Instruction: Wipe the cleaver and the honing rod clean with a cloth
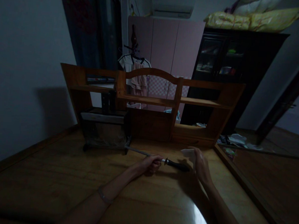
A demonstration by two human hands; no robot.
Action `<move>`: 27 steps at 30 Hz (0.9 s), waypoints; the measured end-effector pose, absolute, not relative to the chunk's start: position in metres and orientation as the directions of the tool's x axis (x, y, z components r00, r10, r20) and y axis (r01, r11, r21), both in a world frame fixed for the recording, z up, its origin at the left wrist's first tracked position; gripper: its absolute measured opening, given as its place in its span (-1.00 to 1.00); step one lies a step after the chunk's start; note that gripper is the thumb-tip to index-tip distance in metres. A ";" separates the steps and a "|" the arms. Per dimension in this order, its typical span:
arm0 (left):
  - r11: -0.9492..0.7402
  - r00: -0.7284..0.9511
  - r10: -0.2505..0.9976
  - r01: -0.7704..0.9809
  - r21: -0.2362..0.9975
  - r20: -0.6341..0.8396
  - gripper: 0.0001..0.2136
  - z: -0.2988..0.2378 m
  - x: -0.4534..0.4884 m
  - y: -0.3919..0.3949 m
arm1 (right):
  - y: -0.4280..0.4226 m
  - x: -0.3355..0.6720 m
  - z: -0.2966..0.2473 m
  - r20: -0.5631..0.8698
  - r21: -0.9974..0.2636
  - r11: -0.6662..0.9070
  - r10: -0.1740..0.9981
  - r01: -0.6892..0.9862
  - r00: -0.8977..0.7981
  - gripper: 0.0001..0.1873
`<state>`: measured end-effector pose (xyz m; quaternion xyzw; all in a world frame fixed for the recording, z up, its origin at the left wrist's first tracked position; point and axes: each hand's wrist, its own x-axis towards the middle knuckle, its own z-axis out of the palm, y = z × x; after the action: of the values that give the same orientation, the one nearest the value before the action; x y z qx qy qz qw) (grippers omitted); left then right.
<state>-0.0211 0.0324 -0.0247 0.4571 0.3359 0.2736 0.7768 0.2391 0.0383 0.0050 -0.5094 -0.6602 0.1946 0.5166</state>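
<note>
My left hand (pixel 152 163) is closed around the thin metal shaft of a sharpening steel (pixel 178 165), close to its guard. The black handle points right, and the grey rod runs out to the left toward a dark box-shaped appliance. Just right of the handle's end, my right hand (pixel 200 166) is raised with a thin white tissue (pixel 188 153) between thumb and fingers. The tissue is apart from the sharpening steel. Both hands are above the wooden desk top (pixel 144 199).
A wooden shelf unit (pixel 150 100) spans the desk's back. The dark appliance (pixel 104 128) with a clear front stands at left. A raised ledge (pixel 246 185) runs along the right side. Behind are pink wardrobes (pixel 163 45) and a black cabinet (pixel 246 64).
</note>
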 end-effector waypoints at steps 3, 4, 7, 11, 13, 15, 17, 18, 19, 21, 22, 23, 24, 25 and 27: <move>0.400 0.588 0.762 -0.095 0.912 -0.273 -0.56 -0.024 -0.018 0.029 | 0.030 0.223 0.008 0.490 -0.779 0.485 0.866 0.397 -0.099 -0.53; 0.381 0.566 0.781 -0.097 0.920 -0.264 -0.57 -0.024 -0.017 0.028 | 0.026 0.217 0.008 0.486 -0.773 0.501 0.862 0.390 -0.144 -0.54; 0.334 0.518 0.822 -0.101 0.937 -0.237 -0.57 -0.024 -0.015 0.026 | 0.015 0.203 0.012 0.466 -0.756 0.533 0.846 0.380 -0.259 -0.58; 0.336 0.501 0.832 -0.111 0.935 -0.239 -0.57 -0.028 -0.015 0.030 | 0.003 0.192 0.017 0.432 -0.738 0.566 0.814 0.367 -0.388 -0.56; 0.348 0.504 0.827 -0.113 0.931 -0.249 -0.57 -0.029 -0.015 0.031 | 0.001 0.189 0.018 0.422 -0.710 0.587 0.797 0.390 -0.432 -0.54; 0.354 0.508 0.821 -0.098 0.930 -0.259 -0.56 -0.028 -0.016 0.030 | 0.001 0.188 0.016 0.411 -0.669 0.595 0.796 0.445 -0.444 -0.53; 0.355 0.530 0.806 -0.073 0.932 -0.265 -0.56 -0.026 -0.015 0.027 | 0.003 0.188 0.012 0.396 -0.607 0.596 0.800 0.525 -0.451 -0.52; 0.351 0.546 0.795 -0.061 0.934 -0.263 -0.56 -0.024 -0.015 0.026 | 0.004 0.188 0.010 0.388 -0.569 0.597 0.801 0.565 -0.455 -0.52; 0.344 0.560 0.787 -0.052 0.938 -0.258 -0.56 -0.023 -0.015 0.025 | 0.006 0.189 0.008 0.380 -0.532 0.598 0.801 0.599 -0.462 -0.52; 0.317 0.570 0.786 -0.038 0.948 -0.240 -0.56 -0.021 -0.014 0.023 | 0.009 0.190 0.005 0.367 -0.463 0.598 0.801 0.654 -0.472 -0.53; 0.308 0.565 0.790 -0.029 0.951 -0.238 -0.56 -0.020 -0.013 0.023 | 0.010 0.190 0.004 0.362 -0.432 0.595 0.803 0.678 -0.473 -0.53; 0.304 0.555 0.796 -0.021 0.953 -0.242 -0.56 -0.019 -0.012 0.023 | 0.011 0.190 0.003 0.357 -0.400 0.590 0.805 0.701 -0.474 -0.53; 0.309 0.548 0.797 -0.008 0.951 -0.255 -0.56 -0.019 -0.012 0.022 | 0.012 0.191 0.003 0.352 -0.368 0.586 0.807 0.722 -0.475 -0.53; 0.316 0.539 0.799 0.000 0.949 -0.266 -0.55 -0.018 -0.012 0.022 | 0.012 0.191 0.002 0.349 -0.335 0.583 0.807 0.740 -0.477 -0.53; 0.328 0.538 0.795 0.006 0.945 -0.280 -0.56 -0.018 -0.012 0.022 | 0.013 0.191 0.002 0.345 -0.282 0.583 0.803 0.762 -0.486 -0.53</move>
<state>-0.0118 0.0218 -0.0175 0.5095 0.3931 0.2762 0.7139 0.1912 0.0131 0.0022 -0.4544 -0.8609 0.0454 0.2243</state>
